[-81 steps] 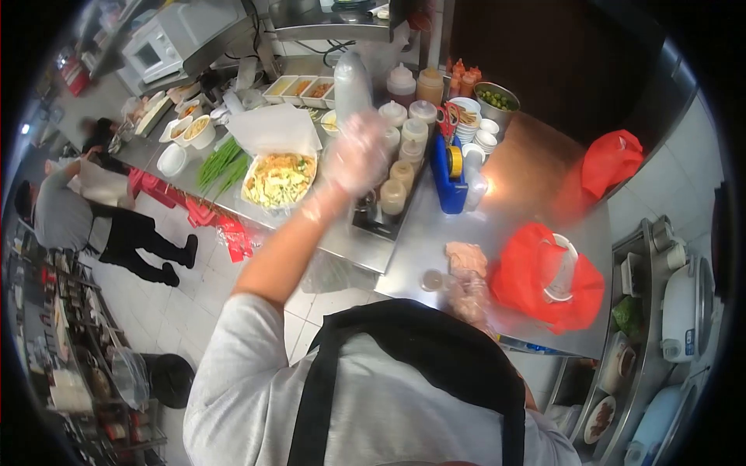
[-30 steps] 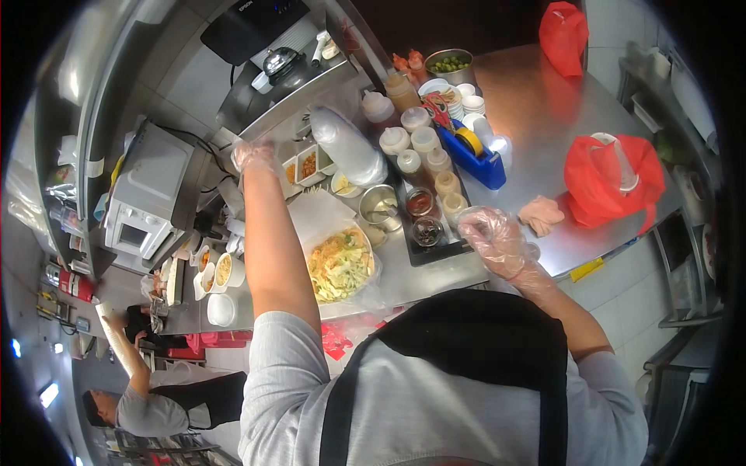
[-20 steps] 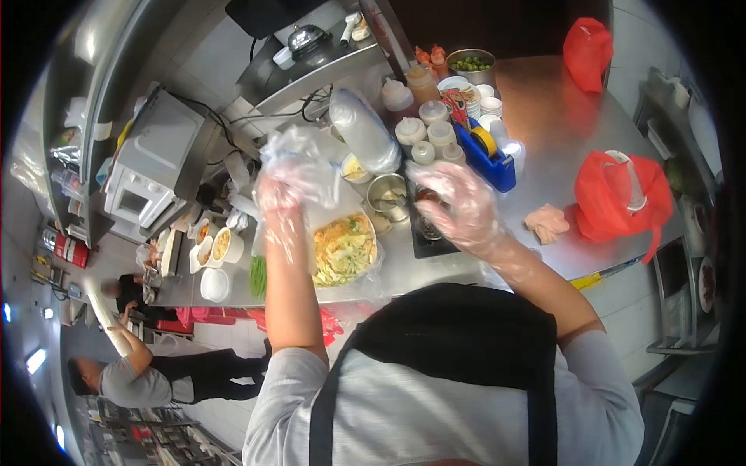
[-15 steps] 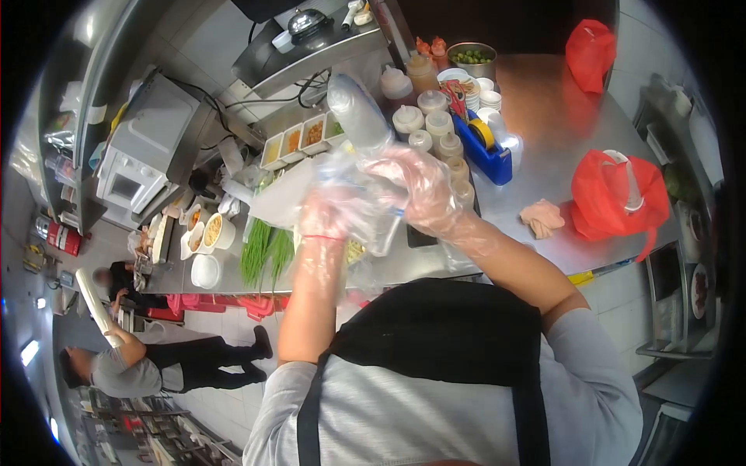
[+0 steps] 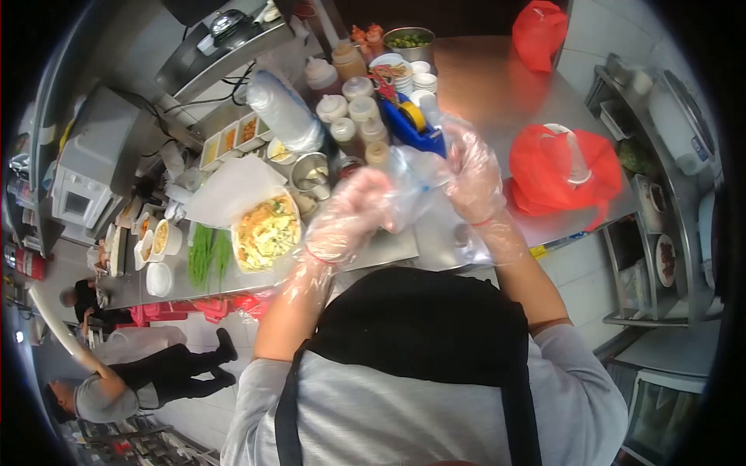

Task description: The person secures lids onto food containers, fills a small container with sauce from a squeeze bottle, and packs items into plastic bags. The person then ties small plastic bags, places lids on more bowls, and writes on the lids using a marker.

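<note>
1. Pinching a clear plastic bag (image 5: pixel 414 180) with fingers of left hand (image 5: pixel 353 211) and right hand (image 5: pixel 474 172).
2. Stretched crosswise between both, touching each, neither nearer.
3. Held just before the blue tape dispenser (image 5: pixel 423 140).

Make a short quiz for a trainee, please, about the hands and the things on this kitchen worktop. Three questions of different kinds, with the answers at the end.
1. What do the gloved left hand and right hand hold between them?
A) a red bag
B) a sauce bottle
C) a clear plastic bag

2. True or false: the long green stalks lie on top of the food inside the white container.

3. Fill in: the blue tape dispenser carries a ____ tape roll.

Key:
1. C
2. False; the long green stalks lie beside the white container.
3. yellow
</note>
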`<state>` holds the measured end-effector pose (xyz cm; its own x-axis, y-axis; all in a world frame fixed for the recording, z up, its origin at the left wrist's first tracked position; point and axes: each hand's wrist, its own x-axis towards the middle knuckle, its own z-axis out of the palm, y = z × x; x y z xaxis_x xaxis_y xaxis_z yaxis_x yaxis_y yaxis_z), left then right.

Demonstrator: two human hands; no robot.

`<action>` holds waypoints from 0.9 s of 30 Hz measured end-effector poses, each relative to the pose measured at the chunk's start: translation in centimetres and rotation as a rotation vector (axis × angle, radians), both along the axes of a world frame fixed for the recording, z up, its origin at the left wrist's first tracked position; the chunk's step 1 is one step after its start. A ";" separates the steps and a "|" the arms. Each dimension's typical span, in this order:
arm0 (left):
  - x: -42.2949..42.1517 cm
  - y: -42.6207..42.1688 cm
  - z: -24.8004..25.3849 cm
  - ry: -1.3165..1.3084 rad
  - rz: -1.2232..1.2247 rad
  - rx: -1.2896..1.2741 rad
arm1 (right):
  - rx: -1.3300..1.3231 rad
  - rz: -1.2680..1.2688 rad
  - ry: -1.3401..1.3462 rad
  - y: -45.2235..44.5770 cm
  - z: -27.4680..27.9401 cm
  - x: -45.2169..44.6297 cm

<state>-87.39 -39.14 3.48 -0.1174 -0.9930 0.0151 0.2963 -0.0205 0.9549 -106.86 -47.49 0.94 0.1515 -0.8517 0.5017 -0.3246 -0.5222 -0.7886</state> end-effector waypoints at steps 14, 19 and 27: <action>-16.0 -1.4 -11.6 -0.160 0.079 -0.051 | 0.343 -0.042 0.060 -2.1 -10.2 -14.0; -14.2 -1.1 -13.1 -1.089 0.888 -0.153 | 0.235 0.703 0.380 1.9 -9.1 -14.1; -16.8 3.6 -12.2 -0.210 0.276 0.147 | -0.231 0.628 0.483 -0.7 -13.9 -9.8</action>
<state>-104.15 -35.55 -8.76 0.1699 -0.9774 -0.1261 0.1081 -0.1087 0.9882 -116.70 -48.17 -12.93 0.8092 -0.4197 0.4112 -0.1940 -0.8515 -0.4872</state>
